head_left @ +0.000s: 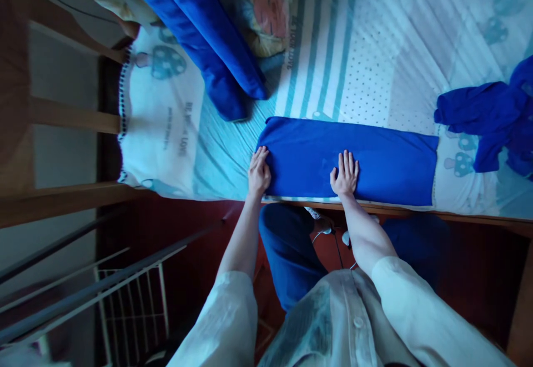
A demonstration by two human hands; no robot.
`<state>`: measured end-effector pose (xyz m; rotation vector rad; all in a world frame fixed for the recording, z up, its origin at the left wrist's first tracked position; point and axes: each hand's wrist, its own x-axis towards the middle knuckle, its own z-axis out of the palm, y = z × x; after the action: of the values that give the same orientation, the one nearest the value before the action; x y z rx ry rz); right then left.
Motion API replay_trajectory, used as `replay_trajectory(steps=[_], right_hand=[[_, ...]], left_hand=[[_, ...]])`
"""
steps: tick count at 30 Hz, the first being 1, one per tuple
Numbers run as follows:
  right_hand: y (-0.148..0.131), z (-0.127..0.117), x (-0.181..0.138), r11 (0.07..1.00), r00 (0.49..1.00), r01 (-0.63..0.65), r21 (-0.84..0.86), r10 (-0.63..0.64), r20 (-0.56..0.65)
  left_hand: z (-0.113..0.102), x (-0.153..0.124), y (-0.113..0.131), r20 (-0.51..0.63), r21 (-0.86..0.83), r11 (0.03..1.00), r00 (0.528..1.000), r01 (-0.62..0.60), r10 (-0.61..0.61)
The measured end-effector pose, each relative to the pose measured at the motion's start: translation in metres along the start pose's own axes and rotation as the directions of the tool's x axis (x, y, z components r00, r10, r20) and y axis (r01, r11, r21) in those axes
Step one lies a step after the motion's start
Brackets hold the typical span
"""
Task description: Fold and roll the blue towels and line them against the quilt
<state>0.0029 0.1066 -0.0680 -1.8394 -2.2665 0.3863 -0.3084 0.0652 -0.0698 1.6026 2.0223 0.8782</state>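
A folded blue garment (303,150) lies as a long flat rectangle along the near edge of the bed; its exact kind is hidden by the folding. At its left end rests my left hand (259,172), fingers extended and slightly bent over the edge of the cloth. My right hand (345,175) presses flat on the middle of the garment near its front edge, with fingers spread. Both hands point away from me, and neither lifts the cloth.
The bed (366,73) has a patterned sheet. Long blue garment legs or sleeves (208,39) lie at the upper left beside a patterned pillow (270,11). A crumpled blue garment (491,122) sits at the right. A metal rack (133,300) stands lower left, by the wooden bed frame (75,200).
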Motion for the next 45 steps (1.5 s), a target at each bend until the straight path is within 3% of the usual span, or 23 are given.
replay_trajectory(steps=[5, 9, 15, 18, 21, 25, 28, 30, 33, 35, 38, 41, 45], right_hand=[[-0.001, 0.0, 0.0, 1.0, 1.0, -0.005, 0.0, 0.005, 0.0], [-0.002, -0.002, 0.0, 1.0, 1.0, -0.012, 0.004, 0.012, 0.013], [-0.004, -0.004, 0.0, 0.999, 0.999, -0.026, 0.024, 0.026, 0.023], [-0.004, -0.005, 0.0, 0.999, 0.999, -0.031, 0.03, 0.03, 0.036], [-0.005, -0.005, 0.0, 0.999, 0.998, -0.032, 0.03, 0.031, 0.046], [-0.005, -0.006, 0.0, 0.999, 0.999, -0.029, 0.035, 0.028, 0.04], [-0.005, -0.006, 0.0, 0.999, 0.999, -0.031, 0.036, 0.029, 0.039], [-0.004, -0.005, 0.0, 0.999, 0.999, -0.029, 0.035, 0.028, 0.039], [-0.004, -0.004, 0.0, 0.999, 0.999, -0.027, 0.034, 0.026, 0.03], [-0.003, -0.003, 0.0, 0.999, 0.999, -0.027, 0.034, 0.026, 0.023], [-0.003, -0.002, 0.0, 0.999, 1.0, -0.024, 0.03, 0.023, 0.019], [-0.003, -0.002, -0.001, 0.999, 0.999, -0.024, 0.024, 0.023, 0.025], [-0.003, -0.003, -0.001, 0.999, 0.999, -0.028, 0.028, 0.027, 0.032]], left_hand=[[-0.016, 0.011, -0.001, -0.086, -0.009, 0.998, 0.994, 0.067, -0.068], [-0.024, 0.061, 0.0, -0.136, 0.019, 0.99, 0.981, 0.141, -0.138], [-0.029, 0.151, 0.003, 0.161, 0.108, 0.991, 0.983, 0.074, -0.091], [-0.031, 0.168, 0.009, 0.254, 0.178, 0.983, 0.963, 0.048, -0.093], [-0.033, 0.176, 0.012, 0.275, 0.206, 0.978, 0.957, 0.038, -0.095], [-0.036, 0.183, 0.016, 0.179, 0.208, 0.978, 0.982, 0.03, -0.068], [-0.027, 0.173, 0.034, 0.096, 0.226, 0.974, 0.995, -0.012, -0.01], [-0.008, 0.154, 0.055, 0.128, 0.219, 0.972, 0.99, -0.087, 0.06], [0.033, 0.113, 0.087, 0.283, 0.127, 0.957, 0.934, -0.261, 0.217], [0.057, 0.088, 0.097, 0.316, 0.072, 0.95, 0.911, -0.303, 0.266], [0.067, 0.073, 0.087, 0.24, 0.095, 0.977, 0.957, -0.189, 0.162], [0.053, 0.083, 0.057, 0.127, 0.126, 0.991, 0.992, -0.038, 0.021], [0.028, 0.107, 0.027, 0.069, 0.127, 0.99, 0.995, 0.056, -0.065]])
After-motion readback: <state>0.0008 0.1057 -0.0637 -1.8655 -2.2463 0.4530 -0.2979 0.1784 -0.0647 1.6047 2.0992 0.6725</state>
